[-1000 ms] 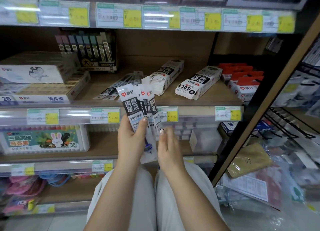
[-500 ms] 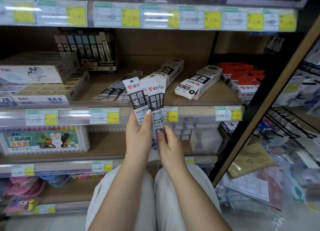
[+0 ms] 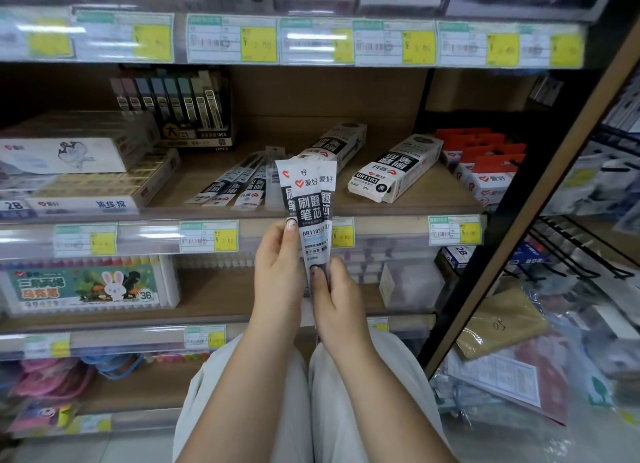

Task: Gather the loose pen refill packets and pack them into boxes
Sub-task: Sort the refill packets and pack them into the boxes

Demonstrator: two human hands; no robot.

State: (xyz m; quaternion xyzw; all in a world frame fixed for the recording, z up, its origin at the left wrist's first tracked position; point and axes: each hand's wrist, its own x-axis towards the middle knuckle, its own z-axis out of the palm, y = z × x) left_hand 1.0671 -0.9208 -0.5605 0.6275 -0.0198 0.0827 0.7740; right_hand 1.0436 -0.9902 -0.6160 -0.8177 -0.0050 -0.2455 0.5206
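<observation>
Both hands hold a small upright stack of white-and-black pen refill packets (image 3: 308, 202) in front of the middle shelf. My left hand (image 3: 277, 272) grips the stack from the left, thumb on its face. My right hand (image 3: 334, 299) pinches its lower end from the right. Several more loose packets (image 3: 235, 185) lie flat on the shelf behind. Two white refill boxes lie on that shelf: one (image 3: 341, 143) right behind the held stack, partly hidden, and one (image 3: 394, 171) to the right with its near end open.
The wooden shelf (image 3: 346, 206) also carries eraser boxes (image 3: 90, 182) at left, a pencil-lead display (image 3: 180, 109) at the back and red-topped packs (image 3: 485, 168) at right. A crayon box (image 3: 86, 286) sits one shelf down. A dark upright post (image 3: 502, 254) borders the right side.
The packets, fanned out a second ago, have been squared into one tight stack and raised slightly. My right hand has closed in on the stack's lower end.
</observation>
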